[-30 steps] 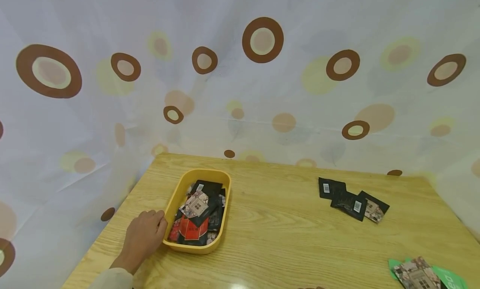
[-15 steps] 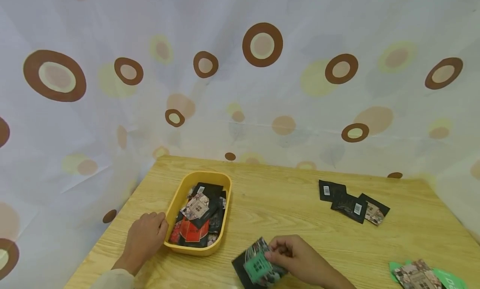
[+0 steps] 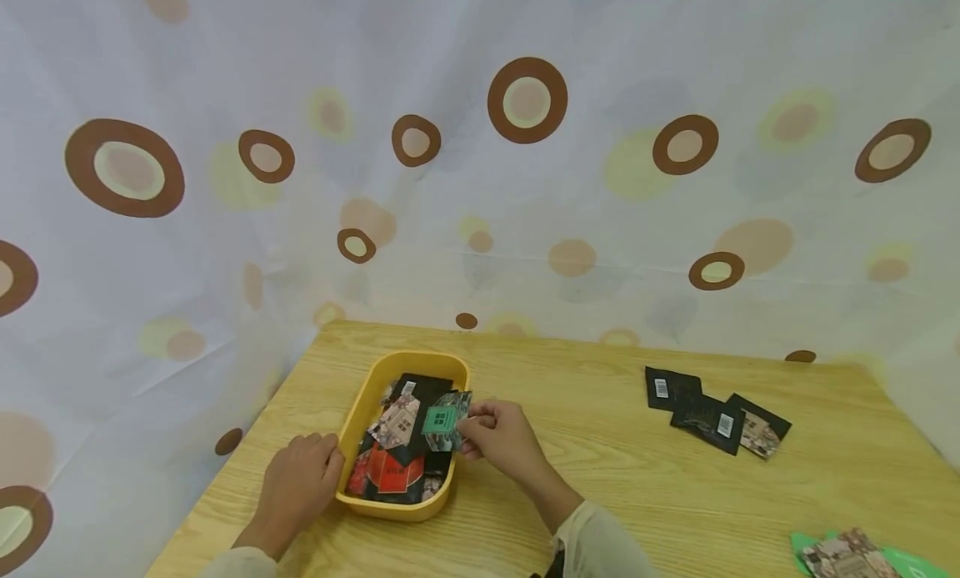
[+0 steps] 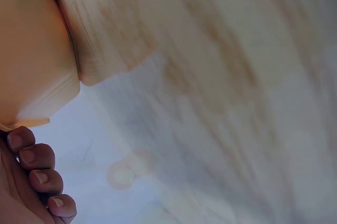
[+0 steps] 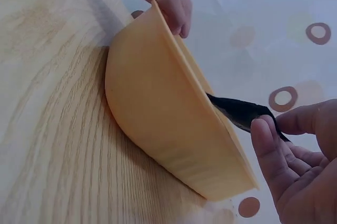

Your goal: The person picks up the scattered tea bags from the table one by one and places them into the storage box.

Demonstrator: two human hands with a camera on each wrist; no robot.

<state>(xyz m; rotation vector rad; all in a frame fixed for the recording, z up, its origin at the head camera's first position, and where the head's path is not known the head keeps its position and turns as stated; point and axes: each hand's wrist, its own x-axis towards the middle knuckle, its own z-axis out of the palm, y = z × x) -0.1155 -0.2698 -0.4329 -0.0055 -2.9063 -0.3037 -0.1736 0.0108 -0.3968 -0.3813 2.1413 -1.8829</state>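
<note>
In the head view a yellow plastic bin holds several black, floral and red sachets. My left hand grips its left rim; in the left wrist view the curled fingers sit at the rim's edge. Between thumb and fingers, my right hand pinches a black sachet with a green label over the bin's right side. From the right wrist view, this dark sachet reaches in across the rim, while my right hand stays outside the bin wall.
Three black sachets lie overlapped on the wooden table at the back right. A floral sachet on top of green packets lies at the front right corner. A patterned curtain encloses the table behind and at the sides.
My right hand came in from the bottom edge with the green-labelled sachet and moved left and away to above the bin. The left hand stays on the rim.
</note>
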